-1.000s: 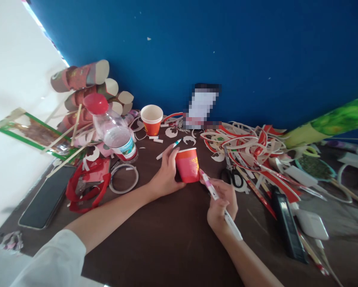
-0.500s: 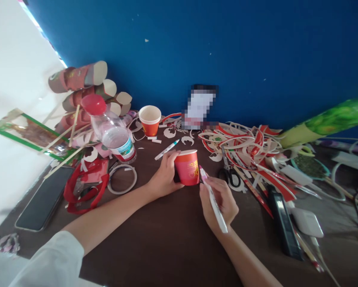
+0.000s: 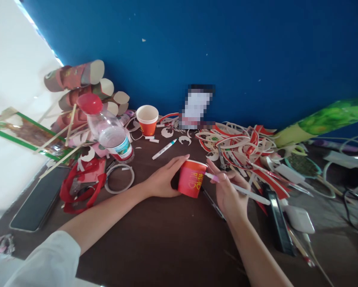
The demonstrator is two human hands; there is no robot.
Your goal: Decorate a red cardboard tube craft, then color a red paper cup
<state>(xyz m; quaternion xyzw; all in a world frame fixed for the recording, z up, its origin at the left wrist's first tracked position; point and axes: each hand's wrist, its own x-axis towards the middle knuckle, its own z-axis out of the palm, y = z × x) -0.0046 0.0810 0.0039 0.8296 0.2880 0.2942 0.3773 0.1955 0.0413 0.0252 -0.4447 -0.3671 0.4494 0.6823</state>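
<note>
My left hand (image 3: 164, 180) grips a red paper cup (image 3: 191, 179) with gold print, tilted on the dark brown table (image 3: 167, 239). My right hand (image 3: 228, 191) holds a white marker with a pink tip (image 3: 237, 188); the tip touches the cup's right side near the rim. A second paper cup (image 3: 147, 119) stands upright further back. Between the two cups a white marker with a teal cap (image 3: 164, 148) lies on the table.
A plastic bottle with a red cap (image 3: 107, 129) and stacked cup tubes (image 3: 80, 85) are at the left. A phone (image 3: 37, 203), red strips (image 3: 77, 187) and a tape ring (image 3: 118, 178) lie nearby. Cut paper strips (image 3: 244, 147), scissors and a black device (image 3: 279, 223) crowd the right.
My left hand tipped the red cup and turned it toward my right hand. My right hand swung the marker from upright to nearly level, tip on the cup.
</note>
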